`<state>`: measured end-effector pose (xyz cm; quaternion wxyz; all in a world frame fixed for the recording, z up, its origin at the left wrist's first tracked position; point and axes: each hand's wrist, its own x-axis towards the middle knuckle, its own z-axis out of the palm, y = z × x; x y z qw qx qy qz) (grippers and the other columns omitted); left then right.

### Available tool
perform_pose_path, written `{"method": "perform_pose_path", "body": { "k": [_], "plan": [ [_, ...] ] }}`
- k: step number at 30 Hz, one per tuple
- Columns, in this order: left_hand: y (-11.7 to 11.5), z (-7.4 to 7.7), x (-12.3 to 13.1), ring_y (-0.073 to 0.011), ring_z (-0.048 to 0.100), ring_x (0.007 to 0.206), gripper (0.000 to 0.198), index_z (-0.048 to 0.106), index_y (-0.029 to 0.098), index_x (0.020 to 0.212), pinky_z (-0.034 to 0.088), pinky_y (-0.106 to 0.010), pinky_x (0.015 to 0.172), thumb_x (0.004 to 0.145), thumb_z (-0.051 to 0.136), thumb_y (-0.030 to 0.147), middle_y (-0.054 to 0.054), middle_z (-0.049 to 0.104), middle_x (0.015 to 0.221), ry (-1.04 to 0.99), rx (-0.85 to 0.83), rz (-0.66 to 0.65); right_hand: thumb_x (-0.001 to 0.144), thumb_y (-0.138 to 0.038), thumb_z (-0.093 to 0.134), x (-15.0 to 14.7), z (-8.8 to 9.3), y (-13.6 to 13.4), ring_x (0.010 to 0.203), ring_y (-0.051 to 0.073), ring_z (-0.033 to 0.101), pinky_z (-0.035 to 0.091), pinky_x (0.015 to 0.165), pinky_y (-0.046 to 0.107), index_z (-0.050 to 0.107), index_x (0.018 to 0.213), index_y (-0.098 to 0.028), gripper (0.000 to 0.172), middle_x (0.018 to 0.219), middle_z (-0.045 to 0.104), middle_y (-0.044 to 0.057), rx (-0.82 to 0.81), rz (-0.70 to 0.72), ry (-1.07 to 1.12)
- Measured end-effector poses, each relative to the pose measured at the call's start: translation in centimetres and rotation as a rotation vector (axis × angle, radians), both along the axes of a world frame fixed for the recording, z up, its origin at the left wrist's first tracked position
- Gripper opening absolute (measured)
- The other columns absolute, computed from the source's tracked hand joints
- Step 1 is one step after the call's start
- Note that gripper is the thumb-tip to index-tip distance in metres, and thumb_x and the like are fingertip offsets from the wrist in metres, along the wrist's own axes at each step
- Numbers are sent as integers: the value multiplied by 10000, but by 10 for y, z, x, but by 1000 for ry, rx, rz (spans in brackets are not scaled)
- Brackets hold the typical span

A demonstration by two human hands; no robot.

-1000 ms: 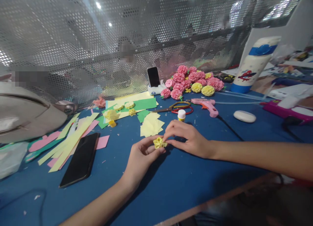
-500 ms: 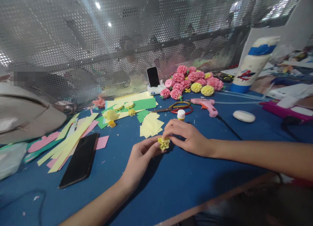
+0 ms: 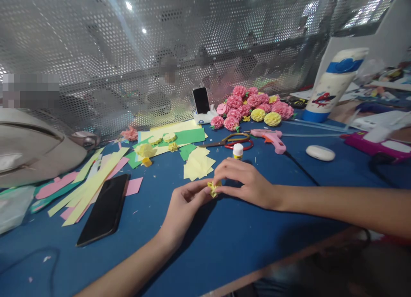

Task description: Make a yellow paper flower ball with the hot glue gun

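A small yellow paper flower (image 3: 212,189) is pinched between the thumb and fingers of my left hand (image 3: 189,203). My right hand (image 3: 245,182) meets it from the other side, its thumb and fingertips closed on the flower's petals and partly covering them. Just behind my hands lie a stack of pale yellow paper squares (image 3: 198,163) and a small glue bottle (image 3: 238,151) with a white cap. Scissors (image 3: 233,142) with red and dark handles rest farther back, beside a pink hot glue gun (image 3: 270,138).
Pink and yellow paper flowers (image 3: 253,106) are heaped at the back, near a propped phone (image 3: 201,101). Left are a black phone (image 3: 104,209), paper strips (image 3: 93,188) and a bag (image 3: 35,147). Right stand a white bottle (image 3: 334,87) and a white oval object (image 3: 320,152).
My right thumb has moved left onto the front of the yellow paper flower, covering more of its petals. My left hand keeps its hold in nearly the same place.
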<state>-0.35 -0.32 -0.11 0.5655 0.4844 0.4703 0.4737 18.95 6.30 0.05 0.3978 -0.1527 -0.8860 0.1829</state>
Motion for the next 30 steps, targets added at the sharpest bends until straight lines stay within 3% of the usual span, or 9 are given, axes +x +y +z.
{"method": "perform_pose_path", "body": {
  "k": [24, 30],
  "plan": [
    [1, -2, -1, -160, 699, 843, 343, 758, 136, 1040, 520, -223, 825, 790, 763, 371, -75, 786, 927, 15, -5, 13, 883, -141, 673, -5, 2, -5, 806, 144, 600, 472, 759, 305, 680, 896, -151, 18, 859, 702, 47, 26, 53, 100],
    [1, -2, -1, -172, 706, 850, 324, 767, 140, 1030, 539, -239, 833, 786, 770, 354, -69, 786, 905, -17, -7, 14, 898, -196, 670, -1, 4, 0, 872, 154, 614, 464, 821, 328, 690, 930, -175, 43, 922, 715, 38, -25, 92, 70]
  ]
}}
